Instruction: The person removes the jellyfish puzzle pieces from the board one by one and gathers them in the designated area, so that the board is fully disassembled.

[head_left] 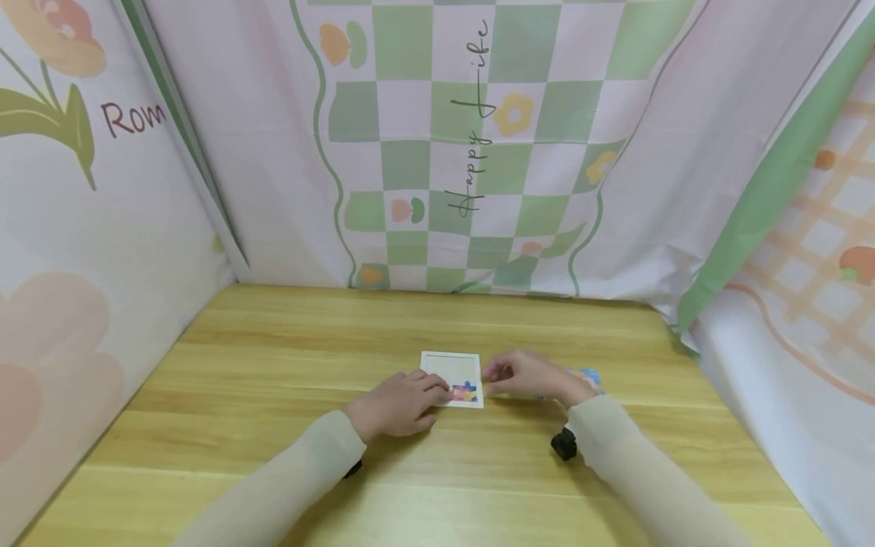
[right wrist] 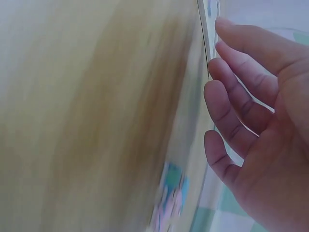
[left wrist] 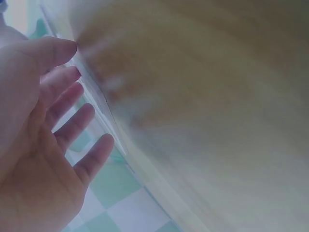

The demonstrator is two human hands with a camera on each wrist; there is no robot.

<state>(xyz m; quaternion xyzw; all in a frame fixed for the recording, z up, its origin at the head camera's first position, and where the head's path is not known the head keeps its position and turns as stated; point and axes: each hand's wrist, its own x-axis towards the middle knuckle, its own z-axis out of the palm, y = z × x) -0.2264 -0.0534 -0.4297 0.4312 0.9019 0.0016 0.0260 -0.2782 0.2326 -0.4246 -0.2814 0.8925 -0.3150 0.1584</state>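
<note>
A white-framed puzzle board (head_left: 437,367) lies flat on the table. A small cluster of colourful jigsaw pieces (head_left: 466,392) fills its near right corner. My left hand (head_left: 399,403) lies over the board's near left part, its fingertips at the cluster; in the left wrist view the fingers (left wrist: 77,121) are spread and relaxed. Beside the board's right edge is my right hand (head_left: 525,374). Its fingers (right wrist: 231,116) are loosely bent in the right wrist view, with the thumb near the board's edge, and I see nothing between them.
Loose jigsaw pieces (head_left: 589,376) lie on the table behind the right wrist, partly hidden by it. The wooden table (head_left: 307,327) meets printed curtains (head_left: 465,152) at the back and on both sides. Black wrist gear (head_left: 564,444) hangs under the right sleeve.
</note>
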